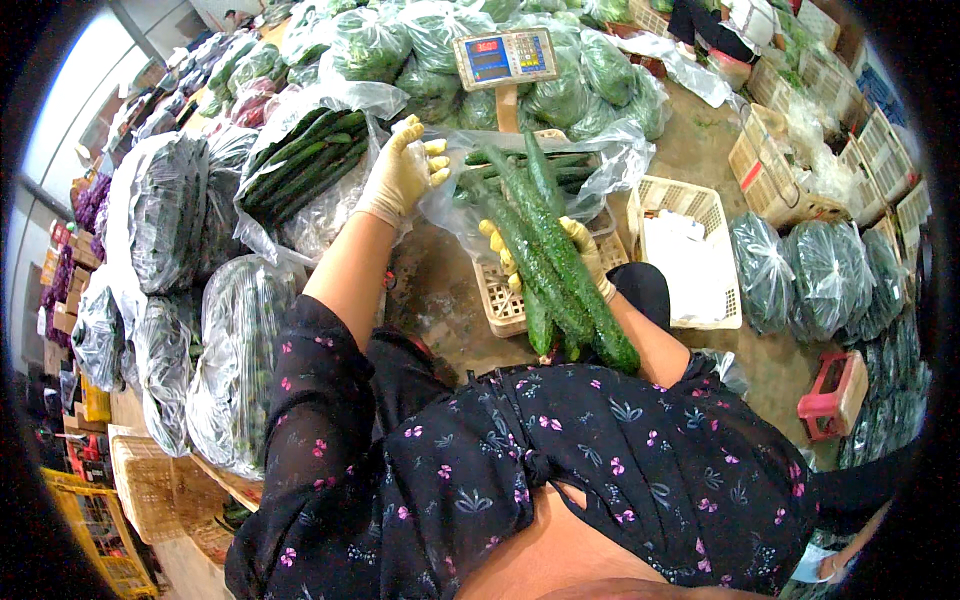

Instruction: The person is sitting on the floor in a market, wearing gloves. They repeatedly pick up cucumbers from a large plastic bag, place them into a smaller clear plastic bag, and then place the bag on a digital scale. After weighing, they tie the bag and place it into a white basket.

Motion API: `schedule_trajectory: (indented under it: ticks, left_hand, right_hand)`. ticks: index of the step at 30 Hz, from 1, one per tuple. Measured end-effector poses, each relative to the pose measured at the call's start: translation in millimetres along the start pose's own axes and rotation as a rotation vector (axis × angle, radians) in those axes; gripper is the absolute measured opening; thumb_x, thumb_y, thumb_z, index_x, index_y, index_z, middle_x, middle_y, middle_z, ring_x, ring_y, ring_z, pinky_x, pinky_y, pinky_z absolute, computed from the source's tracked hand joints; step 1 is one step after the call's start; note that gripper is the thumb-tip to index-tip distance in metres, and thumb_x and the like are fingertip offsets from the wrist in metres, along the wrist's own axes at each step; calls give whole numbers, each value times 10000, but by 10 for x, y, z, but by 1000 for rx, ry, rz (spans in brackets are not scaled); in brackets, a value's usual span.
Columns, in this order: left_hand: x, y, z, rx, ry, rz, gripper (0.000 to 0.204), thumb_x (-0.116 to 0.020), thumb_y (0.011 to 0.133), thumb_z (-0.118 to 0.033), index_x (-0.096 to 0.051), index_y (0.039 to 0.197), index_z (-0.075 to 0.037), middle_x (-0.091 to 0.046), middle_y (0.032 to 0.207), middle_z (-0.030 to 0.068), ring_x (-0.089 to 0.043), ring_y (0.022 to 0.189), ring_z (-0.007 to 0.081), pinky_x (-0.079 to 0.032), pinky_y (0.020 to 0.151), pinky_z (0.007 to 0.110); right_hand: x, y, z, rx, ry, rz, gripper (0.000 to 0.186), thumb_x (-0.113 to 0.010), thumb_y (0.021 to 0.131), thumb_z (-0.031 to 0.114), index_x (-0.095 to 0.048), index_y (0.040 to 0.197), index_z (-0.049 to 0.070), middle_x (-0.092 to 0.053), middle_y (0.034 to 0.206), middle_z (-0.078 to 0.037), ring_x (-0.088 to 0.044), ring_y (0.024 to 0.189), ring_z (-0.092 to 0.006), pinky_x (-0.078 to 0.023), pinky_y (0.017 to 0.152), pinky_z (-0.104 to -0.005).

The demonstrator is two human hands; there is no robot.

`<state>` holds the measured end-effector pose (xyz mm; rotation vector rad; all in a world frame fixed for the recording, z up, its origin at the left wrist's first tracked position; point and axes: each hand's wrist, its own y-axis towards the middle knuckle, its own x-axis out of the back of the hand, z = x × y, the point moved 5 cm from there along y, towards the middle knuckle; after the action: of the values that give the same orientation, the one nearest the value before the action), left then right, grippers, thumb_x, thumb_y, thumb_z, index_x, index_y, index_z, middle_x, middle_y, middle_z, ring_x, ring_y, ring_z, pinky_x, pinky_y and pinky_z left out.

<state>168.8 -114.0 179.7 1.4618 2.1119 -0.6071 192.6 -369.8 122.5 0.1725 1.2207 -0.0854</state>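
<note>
My right hand (588,252), in a pale yellow glove, is wrapped round a bunch of long green cucumbers (545,245), held tilted in front of my chest. Beyond them, more cucumbers (575,172) lie in an opened clear plastic bag (632,155) on the scale. My left hand (398,172), gloved alike, is raised beside this bag's left edge; its fingers are half bent and apart, with nothing seen in them. Just left of it, another opened bag shows a stack of cucumbers (308,165). A beige plastic crate (503,300) sits below the held bunch.
Past the bag stands a scale display (505,58) on a post, with bagged green vegetables (370,45) piled behind. Filled clear bags (240,350) crowd the left. On the right are a cream crate (735,290) with white material inside, tied bags (825,265) and a red-and-cream stool (832,395).
</note>
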Motion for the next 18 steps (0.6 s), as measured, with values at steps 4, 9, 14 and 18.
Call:
schedule_trajectory:
  ticks: [4,9,14,18]
  left_hand:
    - [-206,-160,58,45,19,139,592,-612,900,-299,-317,1411,-256,-621,932,137,-608,697,276,-519,615,422]
    - [-195,-470,215,83,45,234,635,-570,920,-336,-275,1474,-237,-635,943,136,-624,692,260,-544,601,400]
    - [-241,-675,368,65,78,292,702,-579,913,-393,-258,1497,-176,-628,951,161,-625,662,260,-550,544,356]
    - [-336,-626,290,19,-19,298,705,-577,916,-391,-258,1496,-146,-639,969,177,-638,680,263,-553,568,350]
  right_hand:
    - [102,50,-148,-40,42,6,635,-591,876,448,-521,1297,-22,-625,1192,-213,-639,1020,-336,-537,892,-499]
    - [40,188,-3,77,32,38,672,-573,889,448,-471,1322,-56,-567,1256,-222,-614,1029,-333,-518,917,-459]
    - [241,478,560,442,-218,-209,507,-558,882,479,-601,1149,51,-663,1069,-102,-628,973,-276,-517,861,-416]
    - [471,848,837,549,-24,-350,381,-672,825,338,-613,1106,88,-661,1052,-106,-624,962,-325,-500,916,-510]
